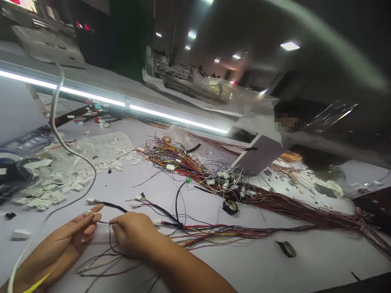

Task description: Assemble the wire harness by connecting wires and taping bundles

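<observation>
My left hand (71, 234) pinches the end of a thin dark wire (105, 222) between thumb and fingers, low on the left of the white table (244, 260). My right hand (134, 234) grips the same wire a short way to the right, knuckles up. The wire belongs to a harness of black, red and yellow leads (214, 232) trailing right across the table. A small white connector (91, 201) on a black lead lies just above my left hand.
A tangled heap of coloured wires with white plugs (195, 167) fills the table's middle. Loose white connector housings (55, 191) lie at the left. A black tape roll (230, 206) sits mid-table. A light bar (152, 113) runs overhead. A grey cable (65, 148) hangs at left.
</observation>
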A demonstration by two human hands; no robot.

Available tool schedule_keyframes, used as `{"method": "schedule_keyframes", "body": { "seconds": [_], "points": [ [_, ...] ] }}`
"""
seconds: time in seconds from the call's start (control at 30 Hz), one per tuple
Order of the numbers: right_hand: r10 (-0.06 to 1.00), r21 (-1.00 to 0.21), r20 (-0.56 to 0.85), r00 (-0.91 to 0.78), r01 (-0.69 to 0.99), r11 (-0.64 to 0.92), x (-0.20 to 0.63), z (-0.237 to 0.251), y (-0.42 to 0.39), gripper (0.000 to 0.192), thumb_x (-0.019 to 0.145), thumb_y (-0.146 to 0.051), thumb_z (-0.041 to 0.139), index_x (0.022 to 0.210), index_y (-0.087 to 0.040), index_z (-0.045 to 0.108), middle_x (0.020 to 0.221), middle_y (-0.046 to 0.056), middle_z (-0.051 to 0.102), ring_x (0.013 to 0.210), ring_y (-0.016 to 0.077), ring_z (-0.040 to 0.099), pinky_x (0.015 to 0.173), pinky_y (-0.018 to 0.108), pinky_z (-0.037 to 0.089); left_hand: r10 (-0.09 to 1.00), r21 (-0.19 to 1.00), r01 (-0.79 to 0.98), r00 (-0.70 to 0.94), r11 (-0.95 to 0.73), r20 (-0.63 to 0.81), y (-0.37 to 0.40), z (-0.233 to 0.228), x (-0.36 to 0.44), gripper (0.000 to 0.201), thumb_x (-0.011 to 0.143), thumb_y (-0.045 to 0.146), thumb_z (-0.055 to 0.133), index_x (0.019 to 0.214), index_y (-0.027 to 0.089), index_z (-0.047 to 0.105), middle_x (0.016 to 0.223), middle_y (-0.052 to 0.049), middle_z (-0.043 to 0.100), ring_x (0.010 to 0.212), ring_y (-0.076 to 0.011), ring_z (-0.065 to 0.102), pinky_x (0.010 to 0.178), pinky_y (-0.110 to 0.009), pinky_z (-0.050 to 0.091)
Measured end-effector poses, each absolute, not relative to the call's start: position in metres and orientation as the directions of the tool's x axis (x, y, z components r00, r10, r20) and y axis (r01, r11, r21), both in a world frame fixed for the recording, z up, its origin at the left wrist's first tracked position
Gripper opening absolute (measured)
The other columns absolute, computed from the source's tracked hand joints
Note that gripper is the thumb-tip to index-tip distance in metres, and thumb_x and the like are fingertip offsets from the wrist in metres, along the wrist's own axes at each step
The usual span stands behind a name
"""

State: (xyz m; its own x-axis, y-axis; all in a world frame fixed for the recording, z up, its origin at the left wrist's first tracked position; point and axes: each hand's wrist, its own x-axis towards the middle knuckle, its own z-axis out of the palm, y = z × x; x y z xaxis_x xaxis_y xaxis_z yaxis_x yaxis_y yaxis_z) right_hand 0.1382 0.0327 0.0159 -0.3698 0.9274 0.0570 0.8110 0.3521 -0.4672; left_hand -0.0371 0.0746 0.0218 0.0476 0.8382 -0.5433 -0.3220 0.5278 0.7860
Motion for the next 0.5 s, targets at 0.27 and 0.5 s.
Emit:
{"method": "schedule_keyframes", "body": {
  "seconds": [0.27, 0.5],
  "points": [
    [0.915, -0.527, 0.331, -0.230, 0.760, 0.381, 0.135, -0.026, 0.029, 0.028, 0.089, -0.018, 0.049, 0.114, -0.022, 0.063, 0.093, 0.004, 0.070, 0.085, 0.0175, 0.066, 0.076, 0.026, 0.049, 0.872, 0.728, -0.493, 0.157, 0.476, -0.464, 0.070, 0.012, -0.043, 0.030, 0.085, -0.003, 0.053, 0.108, 0.012, 0.066, 0.100, -0.010, 0.073, 0.081, -0.0143, 0.071, 0.072, -0.020, 0.061],
    [0.878, -0.532, 0.416, -0.238, 0.719, 0.447, 0.135, -0.038, 0.029, 0.027, 0.088, -0.014, 0.048, 0.110, -0.020, 0.062, 0.090, 0.005, 0.068, 0.083, 0.0187, 0.063, 0.074, 0.028, 0.048, 0.829, 0.690, -0.485, 0.156, 0.538, -0.537, 0.063, 0.010, -0.029, 0.015, 0.089, 0.008, 0.056, 0.099, 0.010, 0.068, 0.107, -0.012, 0.073, 0.067, -0.0097, 0.071, 0.053, -0.013, 0.057]
  ]
}}
